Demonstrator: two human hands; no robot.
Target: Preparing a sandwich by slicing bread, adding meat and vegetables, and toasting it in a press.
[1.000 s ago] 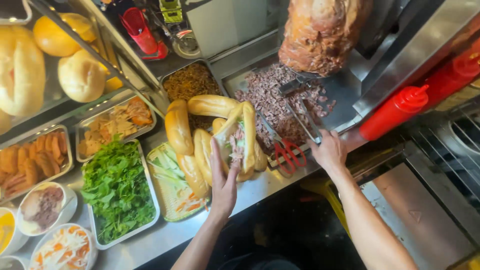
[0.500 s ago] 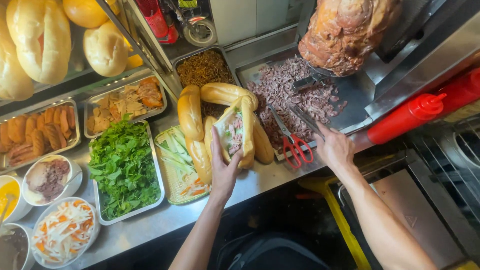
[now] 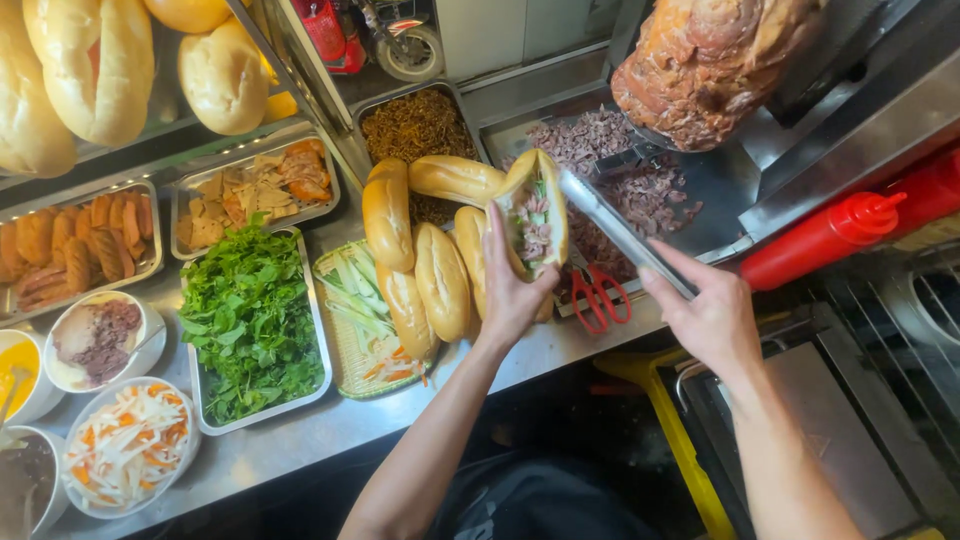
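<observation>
The left hand (image 3: 510, 290) grips a split bread roll (image 3: 535, 215), fingers wrapped round its underside and thumb up one side, so the roll sits open-side up over the bench (image 3: 300, 430) edge. Chopped meat and bits of green show inside the cut. The right hand (image 3: 710, 315) is closed round the handle end of metal tongs (image 3: 620, 235); the tong tips reach up to the roll's right edge – whether they're pinched on anything I cannot tell.

Just left of the held roll lie several whole bread loaves (image 3: 415, 250), stacked against each other, partly over a tray of dark fried shreds (image 3: 415, 125). Behind the roll is a metal tray of chopped meat (image 3: 600, 160) w/ a big meat cone (image 3: 710, 60) hanging above it. Red-handled scissors (image 3: 598, 295) lie at the tray's near edge, btwn the two hands. A red squeeze bottle (image 3: 820, 240) lies tilted to the right of the tongs.

Further left – a basket of cucumber strips (image 3: 360, 310), a tray of green herbs (image 3: 245, 320), a tray of sliced sausage (image 3: 75, 245) and a bowl of shredded carrot and radish (image 3: 125, 445).
</observation>
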